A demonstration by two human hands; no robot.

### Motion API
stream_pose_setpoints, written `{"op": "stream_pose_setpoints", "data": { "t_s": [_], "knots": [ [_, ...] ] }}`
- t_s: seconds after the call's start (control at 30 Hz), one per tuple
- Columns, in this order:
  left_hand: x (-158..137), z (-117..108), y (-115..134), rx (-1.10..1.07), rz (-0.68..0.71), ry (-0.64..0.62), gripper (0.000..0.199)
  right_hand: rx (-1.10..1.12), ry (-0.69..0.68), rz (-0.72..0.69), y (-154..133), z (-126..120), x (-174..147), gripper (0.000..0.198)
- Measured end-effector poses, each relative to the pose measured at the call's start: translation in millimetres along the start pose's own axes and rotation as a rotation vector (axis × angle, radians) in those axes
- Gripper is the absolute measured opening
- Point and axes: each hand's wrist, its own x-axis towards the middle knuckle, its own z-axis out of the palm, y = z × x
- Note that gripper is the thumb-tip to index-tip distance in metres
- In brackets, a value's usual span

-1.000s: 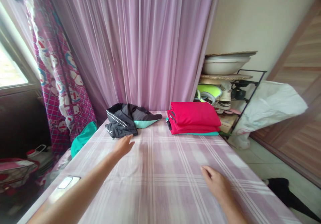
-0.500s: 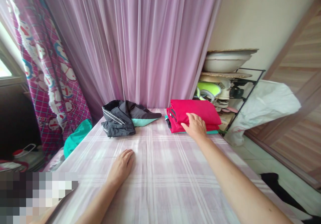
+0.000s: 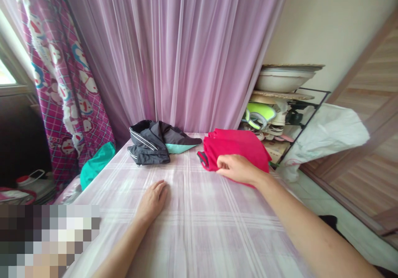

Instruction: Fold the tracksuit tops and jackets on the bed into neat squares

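Note:
My right hand (image 3: 234, 168) is closed on the near edge of a folded red garment (image 3: 239, 143) at the far right of the bed-like surface, its fingertips pinching the cloth. A dark trimmed edge shows at the garment's left side. My left hand (image 3: 154, 197) lies open and flat on the checked pink-and-white cover (image 3: 189, 228), holding nothing. Beyond it, a bunched dark grey jacket (image 3: 149, 145) with white stripes and a mint-green panel rests near the far edge, apart from both hands.
Purple curtains (image 3: 174, 54) hang right behind the far edge, with a patterned curtain (image 3: 68, 95) to the left. A teal cloth (image 3: 98, 166) droops at the left edge. On the right stand a black rack (image 3: 306, 128) with shoes and a basin (image 3: 284, 79), and a white bag (image 3: 336, 128).
My right hand has gone from resting open on the red stack to gripping its near edge. The red garment has shifted nearer and spread somewhat. My left hand stays in place.

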Motion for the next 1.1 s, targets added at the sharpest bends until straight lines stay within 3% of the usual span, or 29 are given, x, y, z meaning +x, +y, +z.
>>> {"op": "stream_pose_setpoints", "data": {
  "t_s": [0.07,0.1,0.23,0.33,0.4,0.47,0.57,0.63,0.77,0.87,1.0,1.1],
  "knots": [
    [0,-2,1,-0.003,-0.040,-0.002,0.036,0.197,-0.084,-0.042,-10,11,-6,0.019],
    [0,-4,2,-0.001,-0.052,-0.006,0.036,0.226,-0.056,-0.019,-10,17,-5,0.021],
    [0,-10,6,0.005,-0.032,-0.026,0.034,-0.024,0.172,0.195,12,42,12,0.029],
    [2,-12,10,-0.001,-0.015,-0.040,0.032,-0.135,0.018,0.307,32,59,19,0.051],
    [3,-13,11,-0.002,-0.017,-0.045,0.032,-0.132,-0.092,0.334,38,67,17,0.053],
    [3,-14,12,0.002,-0.024,-0.047,0.033,-0.112,-0.108,0.322,39,68,13,0.048],
    [4,-14,13,0.009,-0.030,-0.054,0.034,-0.029,-0.076,0.253,30,54,3,0.041],
    [4,-14,13,0.013,-0.028,-0.058,0.034,0.088,-0.158,0.197,20,34,-5,0.040],
    [4,-13,12,0.009,-0.014,-0.039,0.034,0.437,-0.599,0.223,-2,-8,-20,0.062],
    [4,-12,11,-0.006,0.012,-0.019,0.033,0.417,-0.773,0.332,-7,-18,-19,0.056],
    [4,-9,8,-0.021,0.038,0.005,0.032,0.004,-0.600,0.306,1,1,-8,0.033],
    [4,-6,5,-0.033,0.037,0.021,0.031,-0.098,-0.491,0.294,7,27,-2,0.026]
  ]
}}
